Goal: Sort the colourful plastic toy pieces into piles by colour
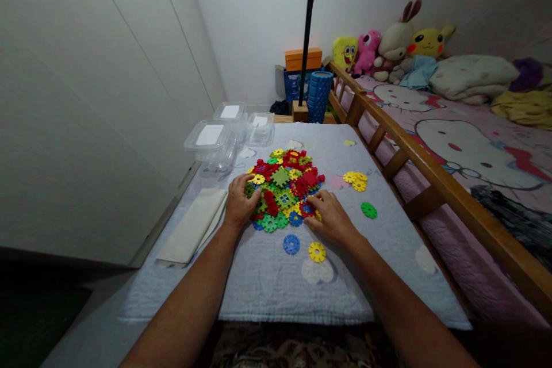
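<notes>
A heap of plastic building pieces (280, 177), flat discs with notched edges and square tiles in red, green, yellow and blue, lies in the middle of the cloth. My left hand (241, 201) rests against the heap's left side, thumb and fingers apart. At the lower right edge of the heap is my right hand (330, 214), its thumb and fingers spread around a red piece and touching the pile. A blue disc (291, 244) and a yellow disc (317, 252) lie in front of the heap. Several yellow discs (359, 184) and a green disc (368, 210) lie to its right.
Clear plastic boxes (211, 146) with white labels stand at the back left of the cloth-covered table (259, 287). A folded beige cloth (192, 227) lies left of my left hand. The bed's wooden rail (401, 155) runs along the right side. A black pole (307, 34) stands behind.
</notes>
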### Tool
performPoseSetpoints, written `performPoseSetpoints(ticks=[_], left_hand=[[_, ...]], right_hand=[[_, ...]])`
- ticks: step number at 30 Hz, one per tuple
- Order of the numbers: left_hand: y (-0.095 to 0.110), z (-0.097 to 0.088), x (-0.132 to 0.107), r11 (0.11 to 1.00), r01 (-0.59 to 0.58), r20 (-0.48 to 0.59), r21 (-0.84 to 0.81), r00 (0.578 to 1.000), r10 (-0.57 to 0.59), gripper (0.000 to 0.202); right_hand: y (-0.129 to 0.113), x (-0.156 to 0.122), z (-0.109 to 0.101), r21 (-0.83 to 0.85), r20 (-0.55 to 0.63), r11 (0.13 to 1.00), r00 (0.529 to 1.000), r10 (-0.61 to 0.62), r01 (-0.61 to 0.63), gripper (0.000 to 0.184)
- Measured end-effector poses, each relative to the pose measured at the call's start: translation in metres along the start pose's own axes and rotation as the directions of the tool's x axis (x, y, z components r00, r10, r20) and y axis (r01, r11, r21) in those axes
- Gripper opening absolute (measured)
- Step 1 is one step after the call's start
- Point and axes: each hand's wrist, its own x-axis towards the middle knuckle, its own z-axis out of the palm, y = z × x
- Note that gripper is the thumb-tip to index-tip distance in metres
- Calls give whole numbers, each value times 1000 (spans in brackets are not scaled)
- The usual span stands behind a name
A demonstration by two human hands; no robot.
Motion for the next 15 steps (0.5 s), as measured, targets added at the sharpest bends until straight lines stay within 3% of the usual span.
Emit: performPoseSetpoints(ticks=[4, 9, 12, 15], left_hand=[[1, 0, 1, 1000, 2, 10, -1, 1000, -2, 33], [2, 0, 2, 1000, 3, 7, -2, 1000, -3, 33], [1, 0, 2, 1000, -1, 2, -9, 1000, 1, 34], [0, 1, 2, 1000, -11, -1, -15, 1000, 11, 34]], right_hand=[[-4, -2, 8, 31, -45, 999, 999, -11, 12, 30], [-1, -1, 11, 158, -84, 982, 993, -86, 98, 49], [13, 1, 8, 153, -186, 987, 982, -26, 55, 34], [32, -1, 6, 55, -237, 995, 968, 89, -78, 21]])
